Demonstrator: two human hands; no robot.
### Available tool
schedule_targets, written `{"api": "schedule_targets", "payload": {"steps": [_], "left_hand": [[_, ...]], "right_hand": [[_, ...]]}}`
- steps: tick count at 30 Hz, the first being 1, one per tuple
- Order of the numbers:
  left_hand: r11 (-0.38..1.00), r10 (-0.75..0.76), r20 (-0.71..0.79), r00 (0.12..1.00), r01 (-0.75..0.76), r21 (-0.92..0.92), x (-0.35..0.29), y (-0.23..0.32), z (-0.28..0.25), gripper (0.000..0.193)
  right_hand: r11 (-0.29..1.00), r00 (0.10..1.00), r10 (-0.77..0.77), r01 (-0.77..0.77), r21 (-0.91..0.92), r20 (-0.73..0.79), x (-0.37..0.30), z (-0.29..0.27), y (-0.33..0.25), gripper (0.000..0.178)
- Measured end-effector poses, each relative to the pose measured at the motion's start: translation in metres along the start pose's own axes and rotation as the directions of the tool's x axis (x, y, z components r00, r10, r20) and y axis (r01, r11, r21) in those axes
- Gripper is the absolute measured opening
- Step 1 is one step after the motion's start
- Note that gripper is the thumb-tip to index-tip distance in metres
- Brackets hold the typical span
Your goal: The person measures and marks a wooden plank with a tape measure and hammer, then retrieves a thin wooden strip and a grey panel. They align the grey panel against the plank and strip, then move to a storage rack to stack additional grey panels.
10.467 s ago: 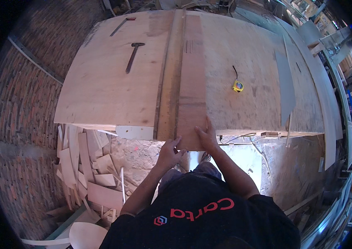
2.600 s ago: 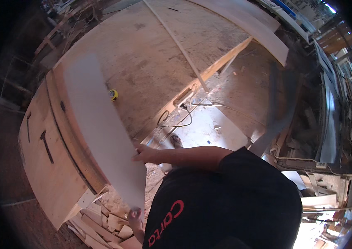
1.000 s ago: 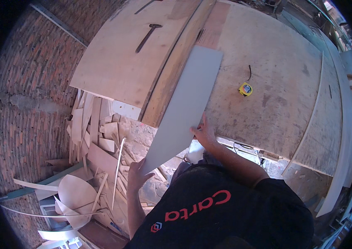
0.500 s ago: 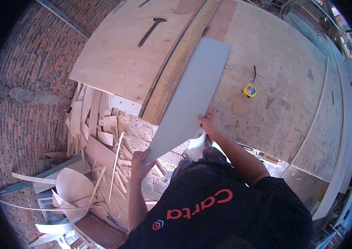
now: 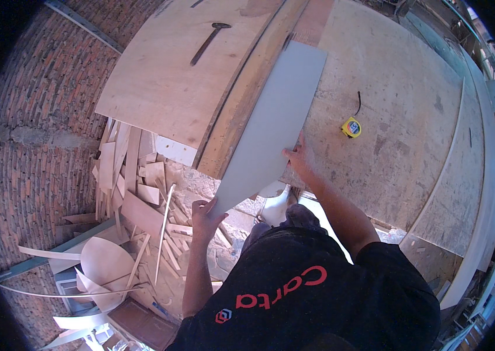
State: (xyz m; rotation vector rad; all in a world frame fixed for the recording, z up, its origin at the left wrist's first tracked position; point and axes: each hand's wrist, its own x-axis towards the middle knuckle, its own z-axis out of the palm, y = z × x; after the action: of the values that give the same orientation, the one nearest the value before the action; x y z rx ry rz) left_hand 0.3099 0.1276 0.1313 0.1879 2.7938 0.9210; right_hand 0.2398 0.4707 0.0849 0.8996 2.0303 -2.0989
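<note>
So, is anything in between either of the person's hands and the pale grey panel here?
Nothing visible is: the left hand meets the pale grey panel at its near corner, the right hand at its right edge. The hammer and yellow tape measure lie apart from it.

Right of the pale grey panel (image 5: 274,117), bare worktable (image 5: 330,76) offers a passage up to the yellow tape measure (image 5: 351,127), the nearest obstacle beyond the right hand (image 5: 299,159). Along the panel's left edge runs a long wooden bar (image 5: 247,96), with a hammer (image 5: 208,45) lying past it; heaped offcuts (image 5: 142,199) clutter the floor left of the left hand (image 5: 205,219).
</note>
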Motion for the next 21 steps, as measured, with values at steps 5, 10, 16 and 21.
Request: {"api": "schedule_targets", "payload": {"steps": [5,10,16,21], "left_hand": [[0.998,-0.044,0.004,0.999,0.043,0.038,0.011,0.015,0.004,0.061],[0.999,0.042,-0.064,0.997,-0.039,0.035,0.019,0.002,0.017,0.06],[0.947,0.231,-0.099,0.968,-0.2,0.252,0.04,0.032,0.019,0.046],[0.876,0.372,0.014,0.928,-0.357,0.323,0.06,0.049,0.027,0.035]], "right_hand": [[0.999,0.998,0.033,-0.033,0.013,0.055,0.012,-0.007,-0.008,0.094],[0.997,0.995,0.073,-0.073,-0.007,0.068,0.018,-0.008,-0.028,0.094],[0.998,0.998,-0.066,0.066,-0.013,0.017,0.052,-0.019,-0.009,0.095],[0.998,0.999,0.045,-0.046,0.048,0.022,0.06,-0.026,-0.036,0.093]]}}
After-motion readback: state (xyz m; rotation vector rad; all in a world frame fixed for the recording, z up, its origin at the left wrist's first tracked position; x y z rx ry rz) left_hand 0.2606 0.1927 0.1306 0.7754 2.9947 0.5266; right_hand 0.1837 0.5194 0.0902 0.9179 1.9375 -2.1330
